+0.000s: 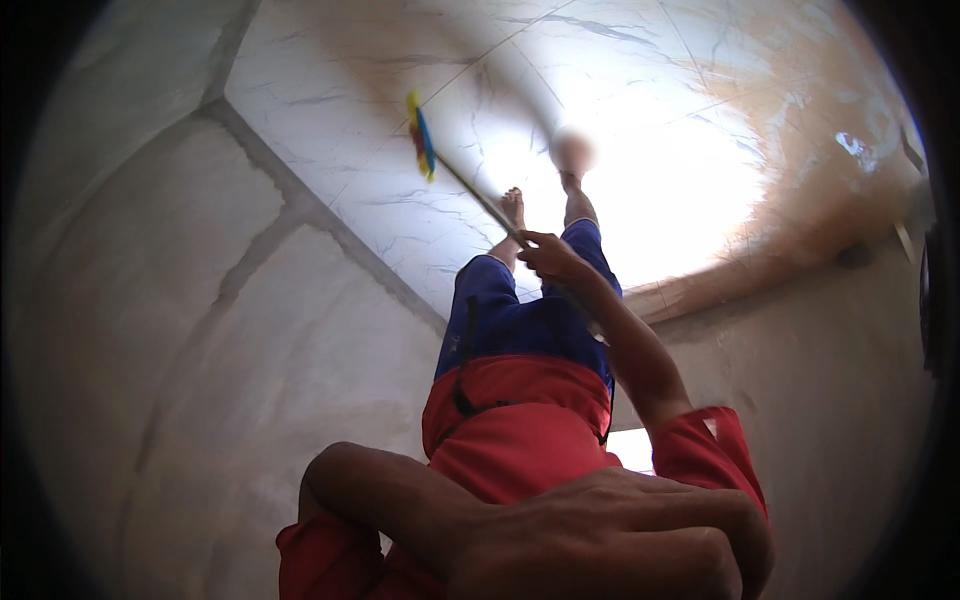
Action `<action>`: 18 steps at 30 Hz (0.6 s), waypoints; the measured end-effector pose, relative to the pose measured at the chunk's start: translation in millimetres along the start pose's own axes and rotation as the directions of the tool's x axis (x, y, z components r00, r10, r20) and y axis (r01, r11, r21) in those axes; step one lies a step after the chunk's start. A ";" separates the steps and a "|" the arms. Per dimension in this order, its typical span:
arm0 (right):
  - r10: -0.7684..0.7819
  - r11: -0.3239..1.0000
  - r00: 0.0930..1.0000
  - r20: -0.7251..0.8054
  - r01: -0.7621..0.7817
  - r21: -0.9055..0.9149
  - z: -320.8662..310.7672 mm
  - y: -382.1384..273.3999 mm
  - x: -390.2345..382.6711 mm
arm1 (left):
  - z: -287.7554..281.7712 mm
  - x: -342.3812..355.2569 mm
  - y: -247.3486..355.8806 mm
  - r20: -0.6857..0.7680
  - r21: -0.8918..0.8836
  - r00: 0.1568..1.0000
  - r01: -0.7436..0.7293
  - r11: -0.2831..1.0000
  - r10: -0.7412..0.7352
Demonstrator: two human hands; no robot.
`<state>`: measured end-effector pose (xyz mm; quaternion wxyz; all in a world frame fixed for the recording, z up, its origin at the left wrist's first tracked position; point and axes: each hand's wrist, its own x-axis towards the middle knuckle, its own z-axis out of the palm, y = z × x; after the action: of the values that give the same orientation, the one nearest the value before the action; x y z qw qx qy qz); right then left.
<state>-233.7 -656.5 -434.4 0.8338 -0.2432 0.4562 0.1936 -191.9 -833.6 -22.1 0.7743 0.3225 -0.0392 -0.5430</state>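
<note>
My right hand [555, 258] is closed round a long, thin handle [470, 190] that slants up across my legs to a flat head [420, 138] of yellow, blue and red, slightly blurred, over the tiled floor. My left hand [610, 530] is large and close to the camera across my chest, its fingers curled; whatever they hold, if anything, is hidden. My bare feet [513, 202] stand on white marble-patterned tiles [340, 80], one foot partly covered by a blurred pinkish patch.
Grey plastered walls [150, 330] rise at the left and right, meeting the tiles in darker seams. Brown smears [820, 70] and strong glare lie on the tiles at the right. A dark object [930, 300] stands at the far right rim.
</note>
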 end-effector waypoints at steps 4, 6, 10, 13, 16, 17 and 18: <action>-0.451 0.844 0.877 0.167 0.480 -0.239 -45.8 54.5 95.1 | 6.3 -3.3 -25.4 0.000 0.024 0.991 -0.133 0.991 0.133; -0.265 0.866 0.961 0.083 0.199 0.458 -164.9 83.4 48.1 | 1.6 -10.2 -12.0 -0.007 0.008 1.000 -0.012 1.000 0.012; -0.220 0.703 0.904 -0.367 0.408 0.582 -418.5 81.9 -89.9 | -10.1 -9.9 -5.5 0.184 -0.051 0.978 0.112 0.992 -0.101; -0.166 0.802 0.583 -0.796 0.550 0.235 -479.7 4.0 -181.8 | -5.0 -12.8 -2.6 0.192 -0.142 0.973 0.155 0.978 -0.126; -0.076 0.878 0.456 -0.887 0.453 0.158 -445.8 -7.0 -204.6 | -0.5 -9.0 -2.6 0.171 -0.211 0.978 0.157 0.965 -0.122; -0.089 0.918 0.439 -0.894 0.384 0.097 -398.1 -8.5 -211.1 | 1.8 -11.5 -2.6 0.154 -0.228 0.982 0.142 0.963 -0.108; -0.116 0.966 0.434 -0.893 0.259 0.000 -337.1 -13.1 -208.7 | 5.2 -13.2 -6.8 0.146 -0.234 0.984 0.130 0.964 -0.098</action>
<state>-557.5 -884.4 -409.9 0.5046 -0.2994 0.8051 -0.0872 -205.0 -825.9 -17.8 0.7710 0.1903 -0.0057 -0.6078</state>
